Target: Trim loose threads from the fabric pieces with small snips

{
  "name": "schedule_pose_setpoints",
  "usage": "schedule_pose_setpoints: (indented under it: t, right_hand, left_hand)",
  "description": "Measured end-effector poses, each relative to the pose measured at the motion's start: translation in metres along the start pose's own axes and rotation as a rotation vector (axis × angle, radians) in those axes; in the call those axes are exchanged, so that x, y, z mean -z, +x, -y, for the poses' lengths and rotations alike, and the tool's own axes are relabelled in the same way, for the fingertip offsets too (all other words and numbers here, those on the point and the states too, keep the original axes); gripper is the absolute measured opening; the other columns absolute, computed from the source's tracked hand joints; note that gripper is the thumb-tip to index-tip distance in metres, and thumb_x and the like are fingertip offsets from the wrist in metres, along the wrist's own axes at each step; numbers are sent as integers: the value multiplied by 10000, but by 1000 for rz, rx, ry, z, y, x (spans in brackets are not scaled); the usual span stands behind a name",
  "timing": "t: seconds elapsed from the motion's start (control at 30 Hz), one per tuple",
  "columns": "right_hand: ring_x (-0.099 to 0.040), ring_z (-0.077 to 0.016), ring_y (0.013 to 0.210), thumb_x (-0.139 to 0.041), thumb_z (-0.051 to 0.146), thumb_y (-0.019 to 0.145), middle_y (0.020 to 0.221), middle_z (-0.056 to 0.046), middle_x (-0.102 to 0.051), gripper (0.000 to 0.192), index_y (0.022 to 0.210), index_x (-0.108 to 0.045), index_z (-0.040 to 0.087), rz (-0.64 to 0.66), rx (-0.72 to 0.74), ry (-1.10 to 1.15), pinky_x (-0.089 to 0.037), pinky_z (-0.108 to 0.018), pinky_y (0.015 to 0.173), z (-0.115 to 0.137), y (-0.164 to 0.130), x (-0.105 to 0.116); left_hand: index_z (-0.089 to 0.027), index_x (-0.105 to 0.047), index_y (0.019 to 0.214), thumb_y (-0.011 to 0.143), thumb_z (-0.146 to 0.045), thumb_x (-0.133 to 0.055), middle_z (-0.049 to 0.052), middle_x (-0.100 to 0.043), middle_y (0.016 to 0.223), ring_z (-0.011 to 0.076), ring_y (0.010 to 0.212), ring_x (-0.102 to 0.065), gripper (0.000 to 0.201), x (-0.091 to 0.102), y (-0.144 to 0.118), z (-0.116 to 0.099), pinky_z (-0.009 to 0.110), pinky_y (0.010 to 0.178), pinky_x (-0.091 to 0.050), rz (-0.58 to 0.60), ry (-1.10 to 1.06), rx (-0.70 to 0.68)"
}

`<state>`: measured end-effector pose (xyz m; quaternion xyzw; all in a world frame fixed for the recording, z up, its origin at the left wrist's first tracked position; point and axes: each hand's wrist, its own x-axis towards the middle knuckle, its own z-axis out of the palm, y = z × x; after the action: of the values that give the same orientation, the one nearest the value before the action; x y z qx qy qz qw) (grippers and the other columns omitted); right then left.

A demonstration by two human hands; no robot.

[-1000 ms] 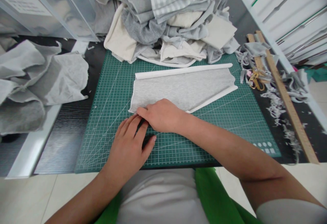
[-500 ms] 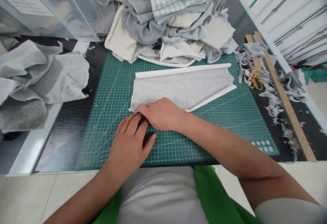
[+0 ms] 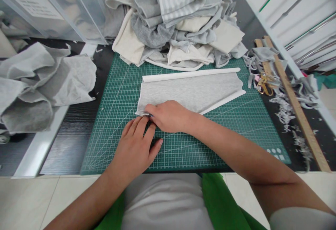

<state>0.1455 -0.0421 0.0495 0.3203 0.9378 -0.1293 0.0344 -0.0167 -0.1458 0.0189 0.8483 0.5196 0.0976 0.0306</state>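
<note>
The right hand [image 3: 170, 116] covers the near edge of the grey cloth [image 3: 191, 90], the left hand [image 3: 135, 148] hides mat [image 3: 231, 125] beneath it, and the fabric pile [image 3: 178, 20] runs off the top edge.

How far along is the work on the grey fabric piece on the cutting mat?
Done: the grey fabric piece lies flat on the green cutting mat, its far and right edges curled into white rolls. In hand: the right hand and left hand meet at its near-left corner, which looks slightly lifted. Left: the fabric pile behind remains unsorted.
</note>
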Motion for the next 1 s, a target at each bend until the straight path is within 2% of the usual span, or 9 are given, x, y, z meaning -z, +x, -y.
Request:
schedule_pose_setpoints:
  t: [0.2,0.33,0.57,1.0]
  right_hand:
    - [-647,-219,737,-476,226,913,908,-70,-746,270,1164,-569,192,34,73,22,-314,-304,579,-5,8,11]
    - [-631,-208,751,-491,203,881,903,-73,-735,265,1123,-599,192,29,125,103,-333,-307,619,-12,14,9]
    - [-651,-213,838,-478,194,894,986,-75,-753,347,1211,-617,182,-34,109,198,-386,-321,705,-16,12,-3]
    - [-686,-227,879,-448,230,958,1024,-74,-759,283,1187,-606,178,-7,77,142,-387,-335,680,-8,13,1]
  left_hand:
    - [-109,-572,1297,952,-397,-535,202,-532,1346,381,1285,-505,450,1,0,1,554,1094,-446,-1,-4,-7]
    - [-108,-568,1315,948,-400,-546,210,-523,1355,390,1297,-499,470,0,-2,0,561,1090,-451,-14,-6,-7]
    - [-102,-568,1311,943,-395,-561,214,-527,1343,392,1284,-505,470,-1,-2,0,567,1073,-467,-16,-15,-1]
    - [-89,-566,1315,948,-389,-559,213,-523,1344,390,1294,-501,473,-1,-3,0,560,1078,-465,-11,-16,2]
